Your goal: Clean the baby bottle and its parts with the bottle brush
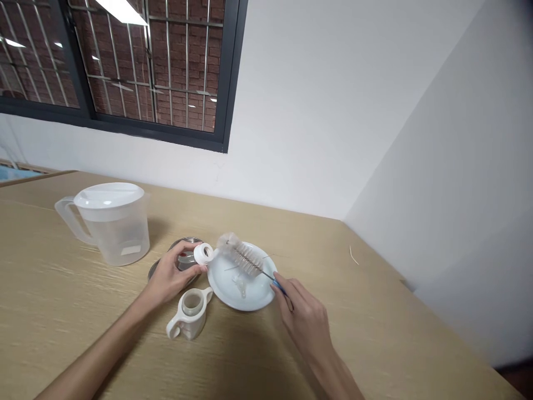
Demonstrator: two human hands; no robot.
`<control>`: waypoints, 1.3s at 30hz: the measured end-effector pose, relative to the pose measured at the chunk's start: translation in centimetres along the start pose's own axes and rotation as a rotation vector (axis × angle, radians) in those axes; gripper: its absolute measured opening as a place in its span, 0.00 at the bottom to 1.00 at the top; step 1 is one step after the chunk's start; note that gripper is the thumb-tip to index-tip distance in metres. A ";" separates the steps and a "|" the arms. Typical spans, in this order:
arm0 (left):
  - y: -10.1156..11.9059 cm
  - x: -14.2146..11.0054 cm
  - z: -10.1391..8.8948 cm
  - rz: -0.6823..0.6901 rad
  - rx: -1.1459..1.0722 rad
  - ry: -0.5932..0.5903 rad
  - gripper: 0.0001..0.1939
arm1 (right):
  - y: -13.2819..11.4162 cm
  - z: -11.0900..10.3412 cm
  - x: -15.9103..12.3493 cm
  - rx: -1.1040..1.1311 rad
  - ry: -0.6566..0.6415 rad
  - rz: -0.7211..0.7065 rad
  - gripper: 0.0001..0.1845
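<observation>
Nearest to the person, the two-handled cup (pixel 190 321) stands upright on the worktop (pixel 387 339), its round mouth open to above, with one handle end close to the plate. The right hand (pixel 307 318) comes in from the right side; its fingers are closed around the blue handle of the brush (pixel 246 259), near the wire. The left hand (pixel 167 276) is partly open, with the thumb and the fingers pinching a white ring (pixel 204 254) from the left, so that its hole can be seen.

A little farther, the brush lies slanting above the white plate (pixel 240 306), and its soft tip is just beside the ring; if they touch, I cannot tell. A small clear piece (pixel 240 286) rests on the plate. Behind the left hand is a shiny metal dish (pixel 152 271), partly hidden.

I judge that the step in hand is to bring brush and ring together. For a move of the tip into the hole, the ring should be kept firm and turned to the bristles, and the brush put in line with it.

Farther back, the lidded jug (pixel 120 230) stands at the left, and a thin pale strip (pixel 353 255) lies at the right. Behind are the wall (pixel 300 139) and the barred window (pixel 169 61).
</observation>
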State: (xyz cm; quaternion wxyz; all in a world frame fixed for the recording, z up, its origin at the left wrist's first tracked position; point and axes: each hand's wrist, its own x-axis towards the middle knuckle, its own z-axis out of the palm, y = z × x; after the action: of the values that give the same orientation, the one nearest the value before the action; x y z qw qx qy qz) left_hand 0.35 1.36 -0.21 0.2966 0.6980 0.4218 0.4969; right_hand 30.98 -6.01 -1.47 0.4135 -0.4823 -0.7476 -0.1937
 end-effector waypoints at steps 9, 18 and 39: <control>0.0 0.1 0.2 -0.019 0.022 0.016 0.22 | -0.9 -0.5 0.4 0.163 0.037 -0.025 0.13; 0.0 0.1 0.2 -0.028 0.038 0.025 0.22 | -0.1 -0.9 0.3 0.117 0.102 0.097 0.10; -2.1 2.2 -5.1 -0.151 0.215 0.230 0.36 | 0.1 -0.2 0.1 0.095 0.093 0.138 0.11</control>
State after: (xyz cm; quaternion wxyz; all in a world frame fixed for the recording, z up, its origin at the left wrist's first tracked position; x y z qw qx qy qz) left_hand -4.78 4.26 0.73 0.2064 0.6305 0.5551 0.5017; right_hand 31.19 -6.08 -1.30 0.4825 -0.5031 -0.7009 -0.1512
